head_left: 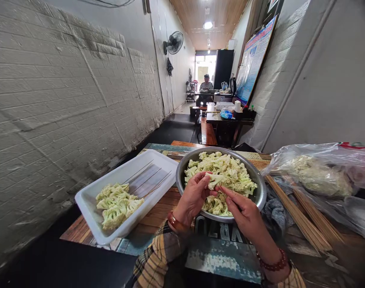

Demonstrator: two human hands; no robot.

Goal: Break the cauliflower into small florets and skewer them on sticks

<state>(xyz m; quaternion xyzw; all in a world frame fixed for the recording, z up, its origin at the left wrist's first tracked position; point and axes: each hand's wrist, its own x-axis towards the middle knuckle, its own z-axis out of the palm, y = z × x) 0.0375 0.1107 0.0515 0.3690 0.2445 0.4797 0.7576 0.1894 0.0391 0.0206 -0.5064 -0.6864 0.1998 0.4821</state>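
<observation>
A metal bowl point(260, 192) full of cauliflower florets stands on the wooden table in front of me. Over its near side my left hand point(192, 196) pinches one cauliflower floret point(215, 179) between thumb and fingers. My right hand point(244, 212) is closed just right of it, its fingertips at the floret's stem; a thin skewer may be in them, but I cannot make it out. To the left a white plastic tray point(89, 204) holds skewered cauliflower point(118, 204), the skewer sticks lying across the tray.
A bundle of bamboo skewers point(302, 218) lies right of the bowl. Behind it sits a clear plastic bag of cauliflower point(314, 174). A brick wall runs along the left. Further tables stand down the narrow room, where another person point(206, 85) sits far back.
</observation>
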